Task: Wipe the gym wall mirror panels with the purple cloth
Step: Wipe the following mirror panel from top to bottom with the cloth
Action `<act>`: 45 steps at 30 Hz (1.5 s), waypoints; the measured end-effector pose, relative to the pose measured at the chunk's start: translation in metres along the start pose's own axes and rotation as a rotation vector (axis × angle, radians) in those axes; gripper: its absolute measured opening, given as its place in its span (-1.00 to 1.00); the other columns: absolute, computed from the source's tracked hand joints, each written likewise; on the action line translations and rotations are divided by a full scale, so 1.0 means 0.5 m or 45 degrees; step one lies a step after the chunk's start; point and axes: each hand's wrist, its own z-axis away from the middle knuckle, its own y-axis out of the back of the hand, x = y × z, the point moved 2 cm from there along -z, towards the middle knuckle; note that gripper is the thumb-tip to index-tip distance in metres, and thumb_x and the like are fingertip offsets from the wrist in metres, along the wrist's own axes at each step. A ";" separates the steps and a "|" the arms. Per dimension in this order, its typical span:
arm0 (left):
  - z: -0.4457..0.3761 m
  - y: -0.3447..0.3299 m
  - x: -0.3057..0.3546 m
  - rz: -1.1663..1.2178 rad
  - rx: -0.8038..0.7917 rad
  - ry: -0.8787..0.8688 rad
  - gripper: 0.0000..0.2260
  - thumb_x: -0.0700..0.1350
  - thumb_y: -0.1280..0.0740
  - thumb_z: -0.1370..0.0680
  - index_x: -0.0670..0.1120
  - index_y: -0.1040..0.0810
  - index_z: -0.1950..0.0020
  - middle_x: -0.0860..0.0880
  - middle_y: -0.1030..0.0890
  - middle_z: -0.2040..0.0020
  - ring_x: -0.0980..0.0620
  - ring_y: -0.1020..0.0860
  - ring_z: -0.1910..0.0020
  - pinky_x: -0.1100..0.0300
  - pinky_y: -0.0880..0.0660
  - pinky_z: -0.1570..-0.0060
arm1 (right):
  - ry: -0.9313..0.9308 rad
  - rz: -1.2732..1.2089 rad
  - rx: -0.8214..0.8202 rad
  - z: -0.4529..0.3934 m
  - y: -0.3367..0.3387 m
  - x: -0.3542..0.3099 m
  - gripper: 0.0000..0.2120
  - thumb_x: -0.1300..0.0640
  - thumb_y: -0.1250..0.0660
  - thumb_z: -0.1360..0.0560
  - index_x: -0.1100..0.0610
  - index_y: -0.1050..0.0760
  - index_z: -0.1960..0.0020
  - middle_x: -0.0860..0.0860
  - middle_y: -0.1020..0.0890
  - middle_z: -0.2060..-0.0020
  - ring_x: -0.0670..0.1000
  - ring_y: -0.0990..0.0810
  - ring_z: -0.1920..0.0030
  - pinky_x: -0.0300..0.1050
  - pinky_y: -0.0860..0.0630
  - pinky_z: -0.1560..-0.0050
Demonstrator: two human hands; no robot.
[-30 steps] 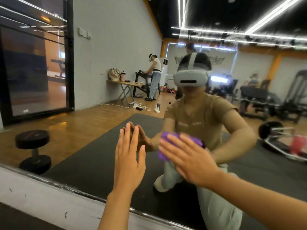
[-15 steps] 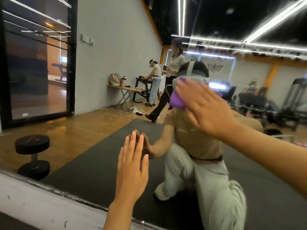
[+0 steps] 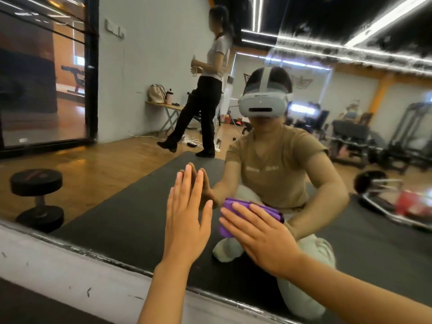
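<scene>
The wall mirror (image 3: pixel 121 183) fills most of the view and reflects the gym and a kneeling person wearing a white headset. My left hand (image 3: pixel 187 213) lies flat on the glass with straight fingers, low in the panel. Just to its right, my right hand (image 3: pixel 259 237) presses the folded purple cloth (image 3: pixel 233 206) against the mirror with straight, spread fingers. Most of the cloth is hidden under my palm; only its upper and left edges show.
The mirror's lower edge meets a scuffed white ledge (image 3: pixel 58 272) along the bottom. Reflected in the glass are a black dumbbell (image 3: pixel 37 197) at left, a black floor mat, a person walking, a folding table and gym machines at right.
My right hand swept the cloth up to head height in the mirror, then back down beside my left hand. The left hand stayed flat in place. The reflected walking person moved closer.
</scene>
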 end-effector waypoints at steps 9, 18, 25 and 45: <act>0.028 -0.025 -0.003 0.011 0.009 0.058 -0.31 0.13 -0.15 -0.63 0.26 0.26 -0.60 0.24 0.36 -0.59 0.15 0.30 -0.59 0.01 0.17 -0.51 | -0.050 -0.003 0.156 0.000 0.034 0.057 -0.32 0.10 -0.24 -0.54 0.12 -0.10 -0.62 0.05 -0.04 -0.62 0.05 0.12 -0.64 0.00 0.18 -0.61; 0.046 -0.044 -0.014 -0.007 0.023 0.058 -0.33 0.21 -0.08 -0.63 0.26 0.27 -0.60 0.17 0.32 -0.62 0.06 0.26 -0.62 -0.05 0.13 -0.54 | -0.606 -0.131 0.500 -0.069 0.098 0.140 -0.50 0.11 -0.23 -0.68 0.20 -0.26 -0.58 0.15 -0.27 -0.57 0.18 -0.16 -0.59 0.13 -0.02 -0.60; 0.063 -0.054 -0.026 -0.007 0.037 0.056 -0.36 0.21 -0.07 -0.64 0.24 0.24 -0.61 0.17 0.30 -0.62 0.08 0.26 -0.61 0.00 0.18 -0.55 | -0.187 -0.103 0.097 0.026 -0.052 -0.105 -0.11 0.06 -0.41 -0.52 0.13 0.06 -0.65 0.07 0.01 -0.62 0.10 0.10 -0.64 0.08 0.24 -0.61; 0.092 -0.070 -0.046 0.000 0.040 0.094 -0.32 0.12 -0.17 -0.66 0.18 0.20 -0.63 0.15 0.28 -0.61 0.09 0.27 -0.61 0.09 0.23 -0.56 | -0.776 -0.224 0.530 0.022 0.005 -0.025 -0.44 0.21 -0.28 -0.63 0.19 -0.20 -0.58 0.12 -0.20 -0.56 0.17 -0.15 -0.59 0.14 -0.03 -0.60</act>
